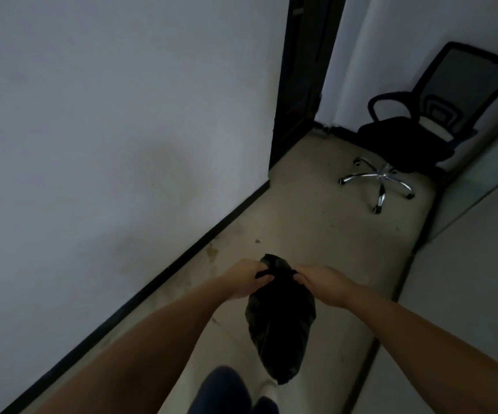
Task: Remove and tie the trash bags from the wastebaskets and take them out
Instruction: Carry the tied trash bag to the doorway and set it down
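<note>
I am holding a crinkled black plastic trash bag (280, 318) by its gathered top, its body hanging below and between my hands. My left hand (249, 279) and right hand (323, 283) are both clenching its neck. Beyond my right hand, a black mesh office chair (420, 130) is standing on the pale floor (316, 210).

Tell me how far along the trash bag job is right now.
Done: one black trash bag is out of its wastebasket; no wastebasket is in view. In hand: the left hand and right hand grip the bag's gathered top, apparently tying it; I cannot tell if a knot is finished. Left: carrying it out, perhaps past the office chair toward the dark doorway. Other bags cannot be judged.
</note>
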A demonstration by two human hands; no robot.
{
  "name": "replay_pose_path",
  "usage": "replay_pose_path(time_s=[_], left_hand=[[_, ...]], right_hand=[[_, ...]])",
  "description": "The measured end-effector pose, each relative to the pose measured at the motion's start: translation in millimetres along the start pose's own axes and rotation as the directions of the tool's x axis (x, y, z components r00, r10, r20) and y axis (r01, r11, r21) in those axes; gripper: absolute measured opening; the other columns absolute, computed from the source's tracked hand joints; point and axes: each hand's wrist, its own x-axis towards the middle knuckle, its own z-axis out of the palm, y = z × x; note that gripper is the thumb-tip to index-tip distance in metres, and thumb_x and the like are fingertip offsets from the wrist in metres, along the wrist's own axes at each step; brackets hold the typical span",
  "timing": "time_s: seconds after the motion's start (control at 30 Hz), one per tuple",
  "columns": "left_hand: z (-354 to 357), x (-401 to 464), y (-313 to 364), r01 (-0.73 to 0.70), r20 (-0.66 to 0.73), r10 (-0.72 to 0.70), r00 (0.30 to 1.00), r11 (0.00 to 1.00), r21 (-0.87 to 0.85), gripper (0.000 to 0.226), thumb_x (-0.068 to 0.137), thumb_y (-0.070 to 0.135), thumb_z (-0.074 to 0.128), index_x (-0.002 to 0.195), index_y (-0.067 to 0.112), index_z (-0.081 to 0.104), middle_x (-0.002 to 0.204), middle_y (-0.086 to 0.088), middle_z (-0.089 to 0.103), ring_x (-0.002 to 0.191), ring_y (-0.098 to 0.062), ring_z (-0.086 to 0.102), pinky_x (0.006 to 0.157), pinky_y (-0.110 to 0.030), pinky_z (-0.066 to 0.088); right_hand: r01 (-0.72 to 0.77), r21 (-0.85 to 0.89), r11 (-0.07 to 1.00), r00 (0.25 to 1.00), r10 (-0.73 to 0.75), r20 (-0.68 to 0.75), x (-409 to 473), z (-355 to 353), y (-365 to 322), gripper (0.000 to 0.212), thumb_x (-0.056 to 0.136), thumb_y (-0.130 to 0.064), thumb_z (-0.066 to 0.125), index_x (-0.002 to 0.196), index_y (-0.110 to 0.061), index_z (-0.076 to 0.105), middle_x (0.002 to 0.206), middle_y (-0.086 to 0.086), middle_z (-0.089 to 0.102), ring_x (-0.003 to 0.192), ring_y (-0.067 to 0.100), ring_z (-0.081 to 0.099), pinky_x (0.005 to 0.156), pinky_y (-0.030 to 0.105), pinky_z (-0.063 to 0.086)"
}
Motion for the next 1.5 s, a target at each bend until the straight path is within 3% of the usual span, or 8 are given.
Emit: replay_pose_path(time_s=[0.5, 0.7, 0.93, 1.07, 1.2, 1.33, 1.4, 1.5], left_hand=[[-163, 341, -71, 0.033, 0.095, -0.03, 0.995, 0.999, -0.029, 0.038, 0.099, 0.032, 0.041, 0.1, -0.002, 0.059, 0.098, -0.025, 0.062, 0.09, -0.036, 0.06, 0.069, -0.031, 0.037], [-235, 450, -87, 0.057, 0.119, -0.051, 0.992, 0.997, -0.049, 0.035, 0.099, 0.028, 0.041, 0.101, -0.001, 0.059, 0.101, -0.024, 0.064, 0.092, -0.034, 0.061, 0.072, -0.033, 0.043], [-296, 568, -148, 0.062, 0.069, -0.073, 0.995, 0.987, 0.146, 0.032, 0.098, 0.026, 0.04, 0.117, 0.007, 0.058, 0.122, -0.014, 0.059, 0.116, -0.028, 0.052, 0.099, -0.034, 0.039], [-336, 615, -204, 0.047, -0.065, -0.017, 0.998, 0.868, 0.494, 0.035, 0.1, 0.027, 0.035, 0.129, 0.016, 0.051, 0.139, -0.006, 0.049, 0.133, -0.022, 0.04, 0.118, -0.037, 0.015], [-349, 632, -268, 0.003, -0.163, 0.188, 0.968, 0.646, 0.763, 0.025, 0.087, 0.012, 0.047, 0.094, 0.011, 0.07, 0.1, -0.012, 0.07, 0.098, -0.027, 0.066, 0.11, -0.042, 0.034], [-332, 638, -301, 0.011, -0.181, 0.281, 0.943, 0.515, 0.857, 0.049, 0.098, 0.009, 0.023, 0.079, 0.009, 0.068, 0.087, -0.011, 0.07, 0.088, -0.026, 0.066, 0.116, -0.038, 0.015], [-328, 642, -304, 0.023, -0.215, 0.327, 0.92, 0.503, 0.864, 0.043, 0.098, 0.008, 0.031, 0.075, 0.009, 0.067, 0.082, -0.01, 0.069, 0.083, -0.026, 0.067, 0.115, -0.038, 0.019], [-323, 644, -314, 0.023, -0.253, 0.432, 0.866, 0.47, 0.882, 0.039, 0.097, 0.007, 0.037, 0.072, 0.008, 0.066, 0.079, -0.011, 0.07, 0.079, -0.026, 0.068, 0.112, -0.039, 0.025]], right_hand=[[-0.102, 0.159, 0.982, 0.994, 0.094, 0.056, 285, -164, 146, 0.032, 0.102, -0.023, 0.03, 0.071, -0.018, 0.037, 0.069, -0.005, 0.041, 0.061, 0.012, 0.04, 0.057, 0.027, 0.03], [-0.114, 0.257, 0.96, 0.993, 0.101, 0.063, 387, -219, 194, 0.024, 0.102, -0.024, 0.03, 0.098, -0.011, 0.049, 0.087, 0.006, 0.053, 0.075, 0.021, 0.049, 0.073, 0.035, 0.04], [-0.059, 0.311, 0.949, 0.996, 0.037, 0.076, 536, -228, 241, 0.029, 0.102, -0.027, 0.03, 0.075, -0.018, 0.039, 0.063, -0.006, 0.038, 0.055, 0.012, 0.038, 0.053, 0.025, 0.027], [-0.058, 0.301, 0.952, 0.985, 0.005, 0.174, 628, -205, 267, 0.035, 0.101, -0.029, 0.029, 0.066, -0.027, 0.029, 0.068, 0.001, 0.045, 0.058, 0.018, 0.043, 0.061, 0.031, 0.032], [-0.022, 0.27, 0.963, 0.981, -0.031, 0.19, 703, -165, 285, 0.026, 0.101, -0.028, 0.029, 0.077, -0.026, 0.039, 0.066, -0.014, 0.035, 0.056, 0.001, 0.035, 0.053, 0.018, 0.028], [-0.043, 0.234, 0.971, 0.974, -0.011, 0.226, 759, -114, 299, 0.028, 0.102, -0.028, 0.028, 0.077, -0.029, 0.042, 0.067, -0.009, 0.04, 0.057, 0.004, 0.039, 0.05, 0.018, 0.029], [-0.08, 0.239, 0.968, 0.971, 0.021, 0.238, 782, -90, 308, 0.029, 0.102, -0.026, 0.028, 0.101, -0.01, 0.053, 0.082, 0.002, 0.055, 0.074, 0.018, 0.055, 0.065, 0.029, 0.045], [-0.15, 0.258, 0.955, 0.955, 0.072, 0.289, 812, -55, 324, 0.034, 0.102, -0.022, 0.027, 0.119, -0.002, 0.049, 0.114, 0.015, 0.058, 0.107, 0.032, 0.055, 0.087, 0.035, 0.044]])
